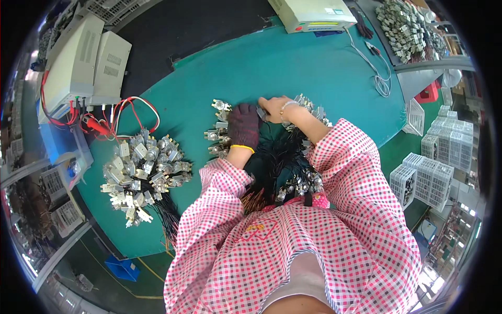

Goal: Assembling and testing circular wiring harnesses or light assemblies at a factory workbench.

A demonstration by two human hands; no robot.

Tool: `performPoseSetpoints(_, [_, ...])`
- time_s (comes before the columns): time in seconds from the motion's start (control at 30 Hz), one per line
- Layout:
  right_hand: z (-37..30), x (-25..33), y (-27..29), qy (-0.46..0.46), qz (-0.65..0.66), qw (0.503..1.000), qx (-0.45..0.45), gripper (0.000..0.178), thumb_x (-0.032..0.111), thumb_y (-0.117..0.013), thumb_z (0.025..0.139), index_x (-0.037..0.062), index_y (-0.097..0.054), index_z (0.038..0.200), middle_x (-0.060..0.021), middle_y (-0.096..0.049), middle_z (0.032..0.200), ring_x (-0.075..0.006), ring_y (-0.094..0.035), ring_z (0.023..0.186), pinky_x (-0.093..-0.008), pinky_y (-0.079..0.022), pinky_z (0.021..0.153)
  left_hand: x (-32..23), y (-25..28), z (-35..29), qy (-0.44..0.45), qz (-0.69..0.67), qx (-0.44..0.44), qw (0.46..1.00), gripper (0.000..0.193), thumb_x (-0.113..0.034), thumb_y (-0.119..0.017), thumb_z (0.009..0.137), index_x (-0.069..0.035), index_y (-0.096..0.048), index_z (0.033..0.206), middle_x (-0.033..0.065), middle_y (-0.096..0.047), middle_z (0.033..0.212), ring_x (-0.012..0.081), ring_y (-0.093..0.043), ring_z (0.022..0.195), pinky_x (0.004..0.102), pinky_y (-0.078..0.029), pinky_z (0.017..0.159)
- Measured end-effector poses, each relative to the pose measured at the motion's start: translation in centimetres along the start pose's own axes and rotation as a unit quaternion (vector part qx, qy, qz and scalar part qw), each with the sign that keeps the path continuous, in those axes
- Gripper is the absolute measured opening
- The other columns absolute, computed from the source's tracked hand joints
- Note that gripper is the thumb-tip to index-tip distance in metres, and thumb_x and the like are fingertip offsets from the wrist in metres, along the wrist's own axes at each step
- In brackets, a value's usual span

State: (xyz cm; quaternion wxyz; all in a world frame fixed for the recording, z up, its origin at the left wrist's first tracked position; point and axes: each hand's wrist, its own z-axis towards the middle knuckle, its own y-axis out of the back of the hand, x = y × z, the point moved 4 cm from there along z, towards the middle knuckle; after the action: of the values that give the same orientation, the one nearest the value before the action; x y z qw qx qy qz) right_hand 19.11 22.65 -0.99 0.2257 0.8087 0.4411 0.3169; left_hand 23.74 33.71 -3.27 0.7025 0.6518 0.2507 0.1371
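My left hand [244, 125], in a dark knitted glove with a yellow cuff, is curled closed at the middle of the table. What its fingers hold, if anything, is hidden beneath the glove. Close against it, my bare right hand [277, 109] pinches a small dark grey block [261, 113] at the glove's edge. A beaded bracelet circles that wrist. Several small metal components with clear round parts [213, 135] stand in a column left of the glove. More such components [312, 109] lie beside and partly under my right wrist. Their black wires [277, 152] bunch between my forearms.
A large pile of wired components [146, 172] sits on the green mat [198, 78] at left. Behind it stand beige instrument boxes [78, 63] with red and white leads [137, 102]. A beige tester [314, 15] with a clip cable [374, 68] is at the far right.
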Motion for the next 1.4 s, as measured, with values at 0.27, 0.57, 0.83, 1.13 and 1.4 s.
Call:
performPoseSetpoints(0.27, [0.4,0.8,-1.1,-0.049,0.103,0.992,-0.062,0.040,0.016,-0.051,0.080,0.0006,-0.039,0.115,-0.0253,-0.058,0.108,-0.0390,-0.055,0.105,-0.0504,-0.039,0.089,0.5,0.6,1.3,0.059,0.038,0.051,0.996,0.020,-0.019,-0.052,0.080,-0.013,-0.059,0.097,0.0085,-0.056,0.102,0.0251,-0.053,0.099,0.0404,-0.045,0.080])
performPoseSetpoints(0.57, [1.6,0.8,-2.1,-0.063,-0.068,0.991,-0.102,0.038,0.019,-0.065,0.079,0.0029,-0.045,0.106,-0.0188,-0.065,0.092,-0.0362,-0.062,0.091,-0.0463,-0.044,0.083,1.1,1.1,2.6,0.013,0.048,0.161,0.986,0.022,-0.019,-0.057,0.078,-0.013,-0.060,0.099,0.0083,-0.060,0.103,0.0247,-0.055,0.102,0.0392,-0.044,0.085])
performPoseSetpoints(0.83, [3.1,1.0,-1.5,-0.218,0.072,0.946,-0.231,0.043,0.007,-0.070,0.067,0.0021,-0.045,0.102,-0.0198,-0.063,0.097,-0.0310,-0.063,0.092,-0.0414,-0.051,0.078,1.4,0.8,3.3,0.027,0.035,0.196,0.980,0.025,-0.025,-0.058,0.078,-0.014,-0.061,0.100,0.0075,-0.059,0.108,0.0251,-0.054,0.104,0.0401,-0.043,0.086])
performPoseSetpoints(1.13, [3.4,0.1,0.2,-0.074,-0.013,0.995,-0.060,0.037,0.008,-0.059,0.078,-0.0048,-0.044,0.109,-0.0257,-0.062,0.094,-0.0385,-0.062,0.091,-0.0433,-0.051,0.074,-0.2,3.7,3.5,-0.034,-0.042,0.186,0.981,0.029,-0.033,-0.059,0.076,-0.017,-0.063,0.100,0.0082,-0.061,0.104,0.0262,-0.053,0.103,0.0399,-0.040,0.088])
performPoseSetpoints(1.4, [3.6,2.0,-1.8,-0.012,0.004,0.987,-0.160,0.031,0.012,-0.063,0.076,-0.0041,-0.049,0.099,-0.0242,-0.063,0.082,-0.0378,-0.063,0.082,-0.0437,-0.050,0.072,2.0,0.9,2.4,0.044,-0.056,0.185,0.980,0.048,-0.043,-0.067,0.068,-0.017,-0.057,0.107,0.0063,-0.057,0.109,0.0274,-0.051,0.106,0.0429,-0.041,0.089])
